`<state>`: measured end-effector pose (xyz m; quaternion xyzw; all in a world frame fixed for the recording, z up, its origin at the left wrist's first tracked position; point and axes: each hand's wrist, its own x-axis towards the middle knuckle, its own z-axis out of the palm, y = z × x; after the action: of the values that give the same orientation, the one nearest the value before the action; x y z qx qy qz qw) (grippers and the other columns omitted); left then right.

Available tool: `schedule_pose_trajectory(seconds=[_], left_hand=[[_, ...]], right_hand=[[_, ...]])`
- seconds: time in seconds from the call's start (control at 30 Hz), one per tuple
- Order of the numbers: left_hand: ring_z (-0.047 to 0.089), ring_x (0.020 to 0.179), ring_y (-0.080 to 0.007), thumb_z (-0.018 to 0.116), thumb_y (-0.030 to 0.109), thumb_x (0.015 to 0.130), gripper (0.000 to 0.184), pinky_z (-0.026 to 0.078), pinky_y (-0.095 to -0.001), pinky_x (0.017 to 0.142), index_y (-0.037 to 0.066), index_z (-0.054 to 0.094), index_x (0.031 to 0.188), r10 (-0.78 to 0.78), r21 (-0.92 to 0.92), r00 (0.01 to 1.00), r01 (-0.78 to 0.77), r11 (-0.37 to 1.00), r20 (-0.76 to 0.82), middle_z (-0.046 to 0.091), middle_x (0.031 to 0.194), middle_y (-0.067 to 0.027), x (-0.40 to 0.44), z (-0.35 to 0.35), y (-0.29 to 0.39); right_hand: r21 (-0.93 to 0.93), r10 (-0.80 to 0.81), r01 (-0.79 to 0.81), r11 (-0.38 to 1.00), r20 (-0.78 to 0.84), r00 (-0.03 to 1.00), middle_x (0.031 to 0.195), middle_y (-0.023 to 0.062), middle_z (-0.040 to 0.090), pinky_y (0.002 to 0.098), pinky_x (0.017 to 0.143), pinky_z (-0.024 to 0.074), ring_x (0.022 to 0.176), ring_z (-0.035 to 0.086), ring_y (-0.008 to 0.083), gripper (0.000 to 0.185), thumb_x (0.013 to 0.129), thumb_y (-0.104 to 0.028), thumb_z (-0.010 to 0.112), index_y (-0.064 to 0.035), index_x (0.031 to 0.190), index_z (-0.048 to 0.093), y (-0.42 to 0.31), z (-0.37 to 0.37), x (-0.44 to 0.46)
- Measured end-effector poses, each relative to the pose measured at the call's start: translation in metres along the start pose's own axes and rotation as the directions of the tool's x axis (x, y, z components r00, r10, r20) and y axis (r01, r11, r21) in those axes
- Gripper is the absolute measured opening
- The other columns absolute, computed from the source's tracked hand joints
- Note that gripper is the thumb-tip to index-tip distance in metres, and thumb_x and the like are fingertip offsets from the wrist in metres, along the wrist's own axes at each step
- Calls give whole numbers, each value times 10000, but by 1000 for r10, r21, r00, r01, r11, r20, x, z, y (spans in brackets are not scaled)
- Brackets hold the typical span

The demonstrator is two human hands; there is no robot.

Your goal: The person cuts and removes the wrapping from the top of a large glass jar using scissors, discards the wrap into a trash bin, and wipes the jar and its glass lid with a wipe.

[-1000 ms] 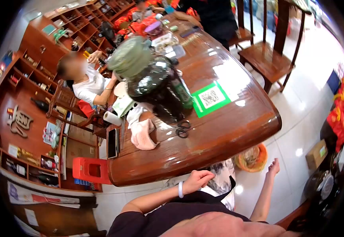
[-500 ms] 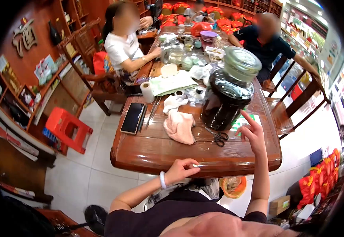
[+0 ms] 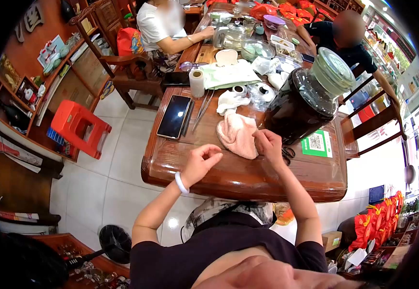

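My left hand is over the table's near edge, its fingers curled in with thumb and fingertips close together; anything between them is too small to make out. At the right side of a crumpled pink cloth is my right hand, its fingers pinched together near the cloth; whether they grip it is unclear. Black scissors lie partly hidden just beyond that hand. A large dark glass jar with a glass lid stands behind it. The phone and metal tweezers rest left of the cloth.
A paper roll, green-white cloth, teapot and green QR card are on the wooden table. One person sits at the far left side, another at the right. A red stool stands left.
My right hand has come down leftward from beside the jar to the pink cloth. My left hand is now higher over the table. The view has shifted, bringing the table's near end more central.
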<state>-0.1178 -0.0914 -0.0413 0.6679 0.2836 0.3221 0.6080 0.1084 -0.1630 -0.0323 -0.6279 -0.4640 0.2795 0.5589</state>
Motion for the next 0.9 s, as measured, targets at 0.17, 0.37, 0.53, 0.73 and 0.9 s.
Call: schedule_pose_trajectory(seconds=[0.17,0.37,0.53,0.73,0.9], left_hand=[[515,597,-98,614,106,773,190,419,-239,544,6,612,934,205,190,973,-182,965,-105,581,691,-41,75,-6,-5],[596,774,-276,637,217,716,299,470,-340,694,19,635,939,487,701,870,-394,594,77,628,837,-137,190,16,-44],[611,666,-206,570,142,746,164,473,-321,634,8,656,786,129,354,983,-75,932,-133,647,714,-106,233,-1,-56],[578,855,-162,486,101,875,154,465,-291,799,-2,537,977,-50,-568,964,195,800,260,594,943,-66,168,-1,56],[576,882,-154,467,85,883,154,466,-296,812,-2,512,1001,-127,-519,935,292,803,331,586,972,-69,138,46,88]], right_hand=[[354,75,28,935,-273,959,494,-51,398,185,436,236,444,323,20,224,876,-126,498,18,741,605,36,14,-16],[363,63,62,930,-323,944,500,-53,409,189,424,234,445,329,23,252,899,-169,491,10,759,598,50,18,-25],[386,61,92,918,-366,929,488,-49,391,189,420,224,432,320,27,301,909,-224,475,0,749,597,51,13,-24],[543,14,217,811,-388,921,609,-28,463,177,435,289,478,382,34,167,899,-131,480,10,931,563,47,8,-23],[420,-148,327,846,-404,903,755,31,585,186,512,421,603,541,66,149,873,-61,507,15,992,556,-21,-24,-41]])
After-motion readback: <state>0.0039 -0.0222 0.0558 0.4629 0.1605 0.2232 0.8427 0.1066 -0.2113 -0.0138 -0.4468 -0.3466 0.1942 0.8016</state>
